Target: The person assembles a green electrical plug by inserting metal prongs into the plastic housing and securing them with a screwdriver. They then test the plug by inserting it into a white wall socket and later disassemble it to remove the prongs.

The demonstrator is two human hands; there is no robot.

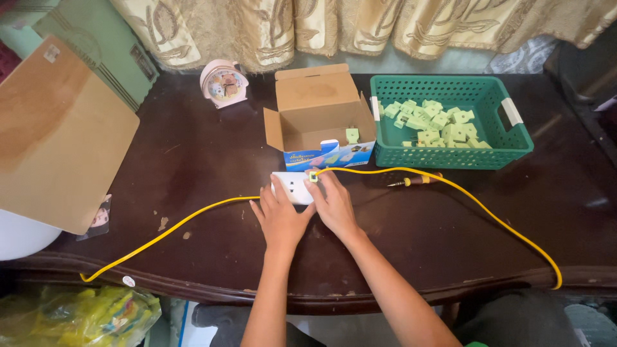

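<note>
A white socket block (292, 187) lies flat on the dark wooden table (205, 160), with a yellow cable (186, 219) running from it to the left edge. My left hand (279, 218) rests on the block's left part, fingers spread. My right hand (334, 204) touches the block's right end, fingertips at a small green plug (313, 177) seated there. A second yellow cable (475, 200) leads from that plug to the table's right front edge.
An open cardboard box (318, 115) with one green piece inside stands behind the block. A green basket (450, 157) holds several green pieces. A screwdriver (414, 182), a small pink clock (223, 82), a wooden board (58, 128) and curtains are also in view.
</note>
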